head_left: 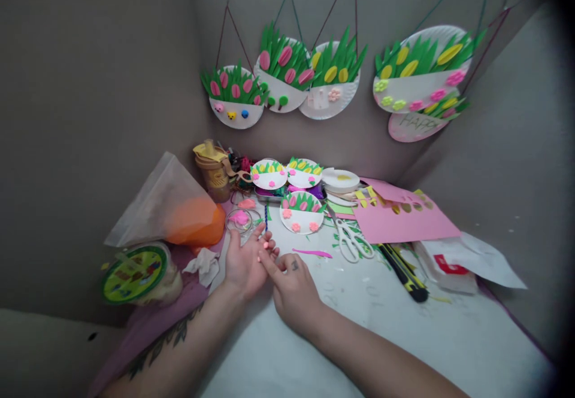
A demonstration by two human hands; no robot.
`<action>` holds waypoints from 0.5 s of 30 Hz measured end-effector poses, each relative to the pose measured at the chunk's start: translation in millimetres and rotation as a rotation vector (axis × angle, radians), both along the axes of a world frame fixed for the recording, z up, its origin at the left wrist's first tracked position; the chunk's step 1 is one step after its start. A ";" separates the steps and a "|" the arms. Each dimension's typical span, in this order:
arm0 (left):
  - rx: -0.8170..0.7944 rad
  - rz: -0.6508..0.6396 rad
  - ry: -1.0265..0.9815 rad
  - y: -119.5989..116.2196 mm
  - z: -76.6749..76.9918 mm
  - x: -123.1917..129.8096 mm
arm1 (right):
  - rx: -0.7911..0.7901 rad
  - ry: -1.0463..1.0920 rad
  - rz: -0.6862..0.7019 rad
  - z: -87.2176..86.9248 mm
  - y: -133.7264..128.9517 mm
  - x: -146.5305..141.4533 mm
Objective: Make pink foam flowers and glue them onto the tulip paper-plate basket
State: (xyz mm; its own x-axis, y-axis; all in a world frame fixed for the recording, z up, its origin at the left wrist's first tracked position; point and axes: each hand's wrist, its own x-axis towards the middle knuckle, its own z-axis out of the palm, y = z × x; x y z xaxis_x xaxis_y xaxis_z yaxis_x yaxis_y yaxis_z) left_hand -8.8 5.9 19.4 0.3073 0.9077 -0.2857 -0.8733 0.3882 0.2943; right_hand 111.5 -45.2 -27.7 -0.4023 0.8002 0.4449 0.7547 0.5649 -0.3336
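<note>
My left hand [246,264] is turned palm up over the white table, its fingers spread and slightly curled. Small pink pieces [266,245] lie on its fingers. My right hand [294,287] reaches across from the right, its index fingertip at a pink bit on the left fingers; its other fingers are curled under, and whether they hold anything is hidden. Just beyond the hands lies a thin pink tool [312,254]. Further back stands a small paper-plate basket [302,221] with green grass, pink tulips and pink flowers. Pink clay [241,218] sits in a round container left of it.
White scissors [353,242], a black and yellow cutter [406,275] and pink paper [399,218] lie right. At left are a green-lidded tub [135,273], an orange item in a plastic bag [155,206] and crumpled tissue [204,266]. Decorated plates [330,102] hang on the wall.
</note>
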 end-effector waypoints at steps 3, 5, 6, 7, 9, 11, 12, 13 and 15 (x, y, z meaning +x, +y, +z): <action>0.013 0.033 0.003 -0.1 0.6 0.7 | -0.018 -0.010 0.045 -0.2 -0.2 0.0; -0.024 0.000 0.013 -0.7 1.2 1.3 | -0.014 0.003 0.049 -0.5 0.0 -0.1; -0.035 -0.012 0.017 -0.9 1.5 1.3 | -0.013 0.010 0.036 -0.7 0.2 0.1; -0.033 -0.016 0.017 -0.8 1.8 1.1 | -0.014 0.013 0.020 -0.9 0.4 0.4; -0.001 0.009 0.013 -0.2 1.8 0.3 | -0.022 0.009 0.018 -1.1 0.0 0.9; 0.018 0.034 0.011 0.6 1.4 -0.4 | -0.026 0.000 0.053 -1.0 -1.0 0.6; 0.010 0.025 0.013 0.8 1.1 -0.4 | -0.022 0.000 0.067 -0.9 -1.4 0.1; -0.005 0.006 0.017 0.8 0.8 -0.3 | -0.015 0.003 0.069 -0.8 -1.6 -0.4; -0.028 -0.027 0.022 0.6 0.3 0.1 | -0.004 0.011 0.045 -0.8 -1.4 -1.3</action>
State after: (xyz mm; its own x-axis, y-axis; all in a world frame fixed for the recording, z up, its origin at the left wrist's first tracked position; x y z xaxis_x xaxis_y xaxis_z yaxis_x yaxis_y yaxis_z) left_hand -8.7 6.5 19.7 0.3254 0.8907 -0.3175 -0.8557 0.4202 0.3019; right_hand 110.2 -46.6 -28.5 -0.4334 0.7831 0.4461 0.7248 0.5970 -0.3438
